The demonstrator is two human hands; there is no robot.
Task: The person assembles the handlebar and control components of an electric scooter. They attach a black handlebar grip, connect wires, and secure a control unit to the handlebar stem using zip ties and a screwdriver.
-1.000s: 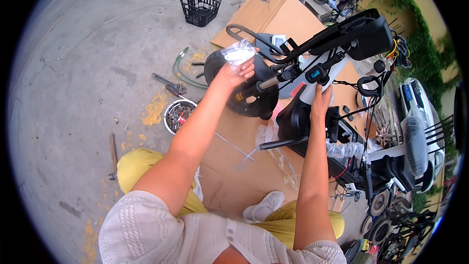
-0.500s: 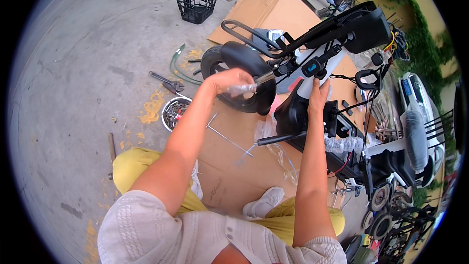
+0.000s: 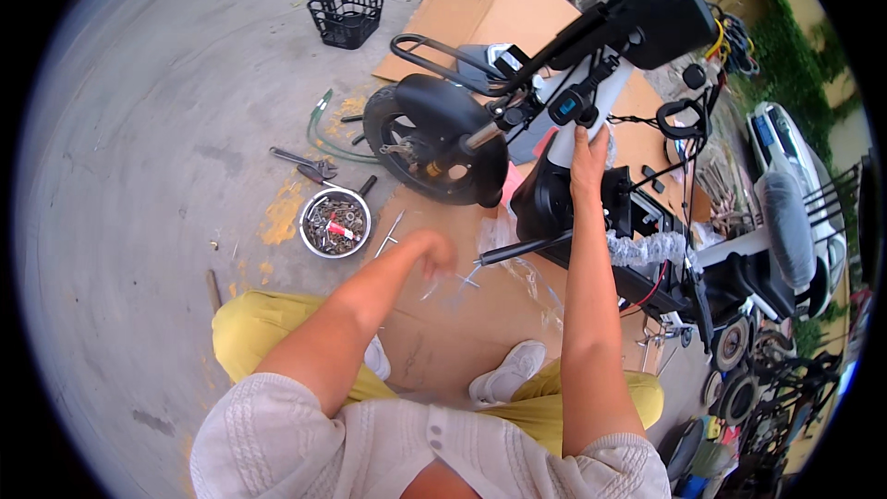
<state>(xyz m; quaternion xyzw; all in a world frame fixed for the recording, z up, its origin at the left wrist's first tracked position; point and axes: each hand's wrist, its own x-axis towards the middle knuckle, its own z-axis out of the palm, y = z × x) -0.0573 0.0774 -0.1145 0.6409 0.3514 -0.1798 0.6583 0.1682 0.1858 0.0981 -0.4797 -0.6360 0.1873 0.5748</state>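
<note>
A black and white electric scooter (image 3: 554, 194) lies across flattened cardboard (image 3: 480, 314) in front of me. Its black front wheel (image 3: 434, 134) points left and the handlebar (image 3: 661, 18) sits high at the back. My right hand (image 3: 588, 159) grips the scooter's white stem (image 3: 605, 83) just under the handlebar. My left hand (image 3: 429, 252) hangs blurred above the cardboard, below the wheel, fingers curled around a wisp of clear plastic wrap (image 3: 455, 283). More clear wrap (image 3: 647, 248) clings to the scooter's frame.
A metal bowl of nuts and bolts (image 3: 336, 223) stands on the concrete left of the cardboard, with pliers (image 3: 309, 164) and a green hose (image 3: 323, 129) beyond it. A black crate (image 3: 346, 11) sits farther back. A parked car (image 3: 785, 176) and loose wheels (image 3: 732, 344) crowd the right.
My left hand has come down from the wheel's top to just above the cardboard, carrying the clear wrap. My right hand has stayed on the white stem.
</note>
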